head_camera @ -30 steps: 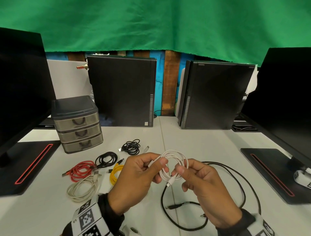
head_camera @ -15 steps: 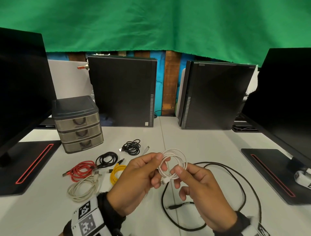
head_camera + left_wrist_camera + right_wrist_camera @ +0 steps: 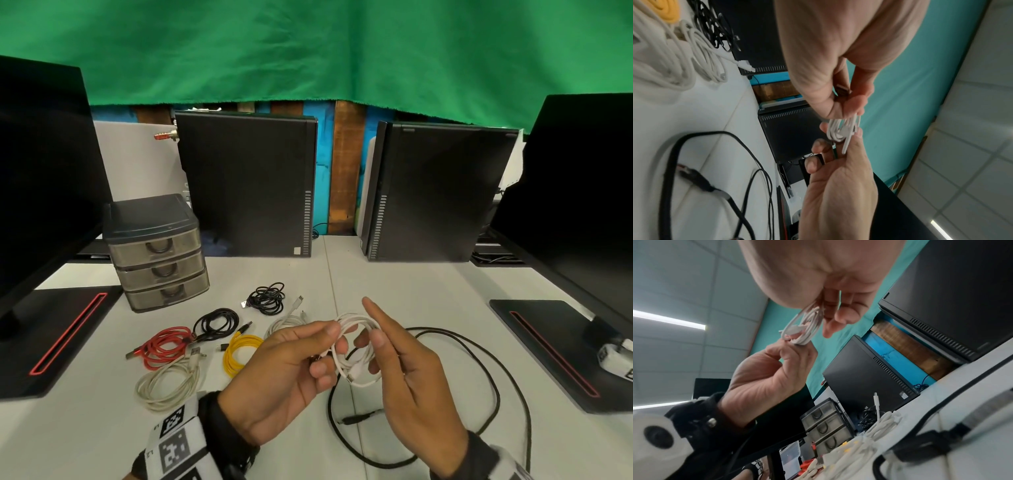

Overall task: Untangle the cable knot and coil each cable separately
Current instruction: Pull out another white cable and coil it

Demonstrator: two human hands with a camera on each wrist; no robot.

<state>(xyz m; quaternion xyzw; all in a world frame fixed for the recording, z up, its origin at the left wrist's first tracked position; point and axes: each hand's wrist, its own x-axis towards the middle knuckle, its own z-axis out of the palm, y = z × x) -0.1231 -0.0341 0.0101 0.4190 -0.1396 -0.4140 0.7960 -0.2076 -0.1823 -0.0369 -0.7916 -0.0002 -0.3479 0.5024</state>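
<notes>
- You are holding a small white cable coil [image 3: 356,349] in the air above the desk [image 3: 411,291], between both hands.
- Your left hand [image 3: 284,373] is grasping the coil: thumb and fingertips are pinching its left side, and that grip is closing on the strands.
- Your right hand [image 3: 411,380] is touching the coil's right side with the thumb while the index finger is pointing straight up and away; the other fingers are lying fairly straight, so this grip is looking released rather than clenched.
- In the left wrist view, the white cable coil [image 3: 842,129] is sitting between the two sets of fingertips, with one plug end sticking out toward the right hand [image 3: 838,186].
- In the right wrist view, the white cable coil [image 3: 803,326] is hanging from your left hand [image 3: 766,369].
- A long black cable [image 3: 479,383] is lying uncoiled on the desk under and to the right of your hands, in wide loose loops.
- To the left, coiled cables are resting apart from each other: a red cable [image 3: 164,346], a yellow cable [image 3: 239,353], a beige cable [image 3: 168,383], two black coils [image 3: 215,322] and another white bundle [image 3: 284,322].
- A small drawer unit [image 3: 157,253] is standing behind them, and two computer towers [image 3: 246,185] are standing at the back.
</notes>
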